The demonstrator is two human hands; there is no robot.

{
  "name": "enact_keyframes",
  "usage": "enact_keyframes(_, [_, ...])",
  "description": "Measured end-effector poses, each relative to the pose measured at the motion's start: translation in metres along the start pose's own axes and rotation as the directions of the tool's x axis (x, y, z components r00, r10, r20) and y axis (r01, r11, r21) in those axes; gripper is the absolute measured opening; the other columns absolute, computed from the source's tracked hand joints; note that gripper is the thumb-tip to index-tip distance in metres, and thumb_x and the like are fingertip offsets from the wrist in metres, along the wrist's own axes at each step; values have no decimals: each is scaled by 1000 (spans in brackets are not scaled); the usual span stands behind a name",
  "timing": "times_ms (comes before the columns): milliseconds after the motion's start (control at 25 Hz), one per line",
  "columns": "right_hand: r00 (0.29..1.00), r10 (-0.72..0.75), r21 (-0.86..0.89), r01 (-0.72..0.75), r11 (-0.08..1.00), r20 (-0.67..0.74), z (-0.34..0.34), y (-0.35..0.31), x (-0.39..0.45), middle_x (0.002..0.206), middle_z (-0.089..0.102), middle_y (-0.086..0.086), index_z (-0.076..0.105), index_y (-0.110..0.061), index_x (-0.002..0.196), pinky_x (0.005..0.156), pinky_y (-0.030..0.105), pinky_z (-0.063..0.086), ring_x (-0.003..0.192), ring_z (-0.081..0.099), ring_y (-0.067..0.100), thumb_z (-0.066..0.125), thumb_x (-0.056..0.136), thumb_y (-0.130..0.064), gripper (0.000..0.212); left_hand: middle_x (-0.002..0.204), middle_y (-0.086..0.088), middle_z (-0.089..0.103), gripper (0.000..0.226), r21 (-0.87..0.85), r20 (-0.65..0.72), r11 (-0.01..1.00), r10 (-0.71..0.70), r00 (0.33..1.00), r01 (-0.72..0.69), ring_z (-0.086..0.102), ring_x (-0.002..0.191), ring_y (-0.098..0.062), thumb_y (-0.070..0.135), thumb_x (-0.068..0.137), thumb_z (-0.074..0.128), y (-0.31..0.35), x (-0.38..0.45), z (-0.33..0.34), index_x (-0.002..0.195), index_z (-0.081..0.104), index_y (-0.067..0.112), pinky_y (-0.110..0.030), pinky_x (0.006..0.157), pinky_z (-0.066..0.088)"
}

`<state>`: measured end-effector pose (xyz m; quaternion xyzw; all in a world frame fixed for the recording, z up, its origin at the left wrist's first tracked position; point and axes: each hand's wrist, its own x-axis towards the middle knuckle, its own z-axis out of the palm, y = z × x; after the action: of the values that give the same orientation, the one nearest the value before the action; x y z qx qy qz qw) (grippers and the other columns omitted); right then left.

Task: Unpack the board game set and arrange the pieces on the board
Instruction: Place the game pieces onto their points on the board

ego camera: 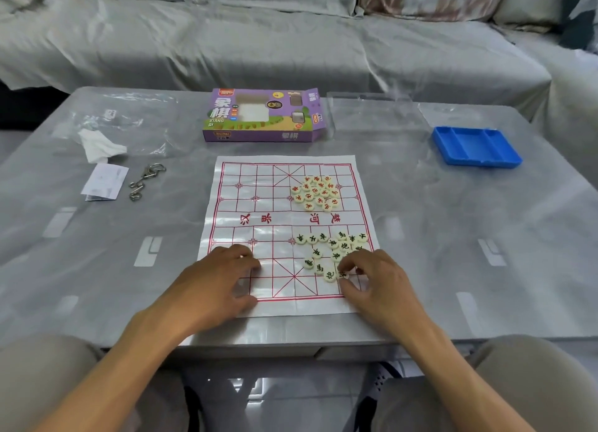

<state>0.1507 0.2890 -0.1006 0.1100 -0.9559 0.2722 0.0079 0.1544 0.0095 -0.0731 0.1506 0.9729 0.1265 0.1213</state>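
On the near right of the paper xiangqi board [284, 234], the right hand [372, 279] pinches a black-marked piece [342, 273]; the left hand [223, 276] presses flat, fingers spread. Discs look light, hard, slippery: take them by the rim. Two heaps: red pieces [315, 193] far, roughly sixteen; black near, uncountable.

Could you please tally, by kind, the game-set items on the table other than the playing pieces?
Purple box: 1
Blue tray: 1
Clear plastic lid: 1
Board sheet: 1
Total: 4
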Motion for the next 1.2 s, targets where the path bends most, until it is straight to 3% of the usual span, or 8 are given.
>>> enact_keyframes(120, [998,-39,4,39,999,43,8,-4,1,96,63,-15,65,-28,99,75,10,38,93,52,6,68,84,-21,17,134,23,38,47,-15,7,1000,4,1000,-4,38,122,-6,47,84,61,-2,2,0,128,49,38,-31,92,47])
enact_keyframes(240, [1000,-15,-2,15,1000,-24,7,-5,5,99,60,-17,63,-29,102,79,19,47,91,52,4,70,83,-30,20,133,24,37,46,-21,13,1000,10,1000,-10,38,120,-5,48,82,61,-2,3,-1,126,49,39,-30,89,48])
enact_keyframes(440, [997,-40,-34,42,999,60,9,-19,3,83,56,-17,57,-31,90,65,19,46,77,52,4,69,81,-47,22,133,21,37,45,-7,-6,1000,24,1000,-24,38,120,-6,52,85,56,-1,3,0,127,48,37,-30,88,47])
enact_keyframes(600, [1000,-14,-28,14,1000,-11,9,-27,18,83,59,-14,61,-28,90,65,21,46,74,53,5,68,86,-37,13,135,21,36,48,-24,-17,999,34,999,-34,37,122,-6,51,85,56,-3,2,0,130,47,37,-30,91,48])
enact_keyframes(720, [975,148,32,-145,989,-168,-13,-8,35,92,63,-13,63,-28,95,69,23,49,74,57,4,64,89,-27,6,136,20,35,49,-60,-25,998,35,999,-36,36,123,-5,50,84,58,-4,3,3,131,47,37,-28,92,46])
enact_keyframes(880, [972,232,-102,-226,969,48,-33,18,56,114,54,-16,58,-35,115,78,22,47,86,57,4,59,87,-14,35,134,18,33,47,-90,-65,996,-12,998,6,34,122,-6,51,84,62,-6,6,1,127,49,39,-27,95,44])
enact_keyframes(1080, [975,180,-124,-165,979,127,-38,16,46,92,59,-16,59,-35,99,75,26,50,81,55,4,69,82,-33,20,137,15,35,56,-19,-92,996,-87,992,86,33,126,-8,54,84,60,-11,6,2,134,41,39,-25,93,43])
enact_keyframes(1200, [976,174,-127,-157,979,132,-32,14,43,91,59,-15,59,-34,99,77,29,50,84,55,6,68,81,-35,20,142,14,32,63,14,-88,994,-103,991,105,30,131,-10,56,83,60,-10,9,3,138,36,37,-28,97,43])
